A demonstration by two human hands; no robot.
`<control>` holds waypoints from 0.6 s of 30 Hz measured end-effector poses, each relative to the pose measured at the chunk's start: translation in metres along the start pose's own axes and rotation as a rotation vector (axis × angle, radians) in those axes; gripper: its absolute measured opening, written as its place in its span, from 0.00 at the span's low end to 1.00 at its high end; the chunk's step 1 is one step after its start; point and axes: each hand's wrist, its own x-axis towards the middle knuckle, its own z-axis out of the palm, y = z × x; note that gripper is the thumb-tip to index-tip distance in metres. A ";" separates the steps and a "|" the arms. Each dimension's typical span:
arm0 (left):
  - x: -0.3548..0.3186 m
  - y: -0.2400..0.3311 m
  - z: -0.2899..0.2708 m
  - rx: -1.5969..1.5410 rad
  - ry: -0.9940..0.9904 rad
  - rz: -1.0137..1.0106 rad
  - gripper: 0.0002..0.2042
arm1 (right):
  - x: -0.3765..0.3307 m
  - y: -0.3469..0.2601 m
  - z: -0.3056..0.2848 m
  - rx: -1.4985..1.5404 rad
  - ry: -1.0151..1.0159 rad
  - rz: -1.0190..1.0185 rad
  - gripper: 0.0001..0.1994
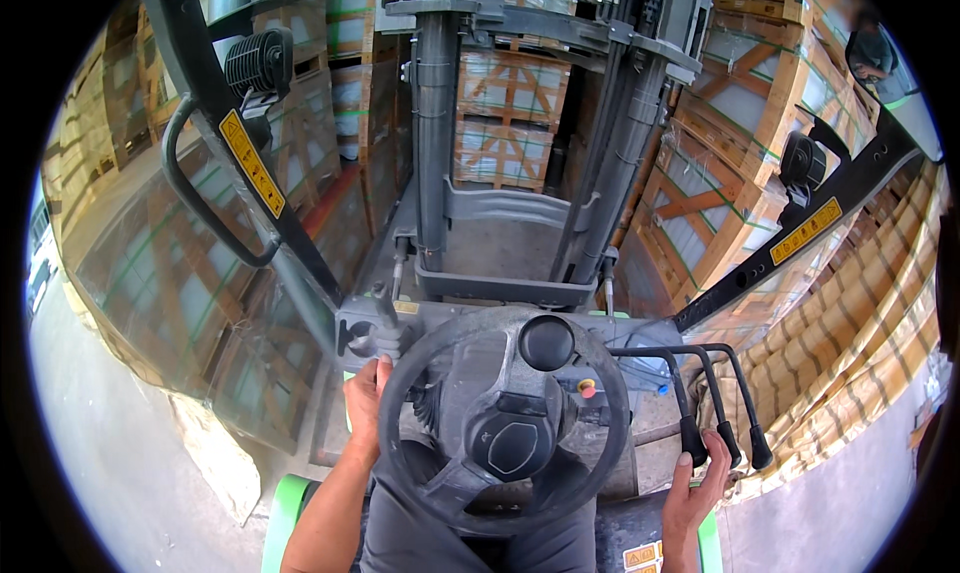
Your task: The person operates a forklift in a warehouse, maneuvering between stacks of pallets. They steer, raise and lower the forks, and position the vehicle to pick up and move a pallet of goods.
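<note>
Steering wheel (510,445) with left hand (367,401) beside its rim, fingers' closure indeterminable; right hand (698,488), fingers apart, at lever knobs (691,439).

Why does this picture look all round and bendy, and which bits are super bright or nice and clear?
Head view: black corners surround a round fisheye image; head view: tall wooden-framed crates lean and curve toward the rim; head view: the pale grey floor at lower left looks bright; head view: the round dark-grey steering wheel looks fairly clear.
</note>
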 end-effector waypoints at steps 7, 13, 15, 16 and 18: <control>0.022 0.004 0.021 0.036 0.017 0.023 0.25 | 0.072 0.008 0.059 0.256 0.013 0.233 0.16; 0.041 -0.004 0.029 0.005 0.000 0.040 0.25 | 0.116 0.002 0.081 0.194 0.009 0.174 0.16; 0.046 -0.002 0.033 0.003 -0.002 0.021 0.25 | 0.114 0.006 0.083 0.171 -0.007 0.175 0.16; 0.050 -0.001 0.034 0.003 -0.007 0.013 0.25 | 0.112 0.006 0.083 0.169 -0.016 0.181 0.16; 0.056 -0.002 0.037 0.014 -0.010 -0.005 0.25 | 0.107 0.007 0.085 0.168 -0.031 0.207 0.17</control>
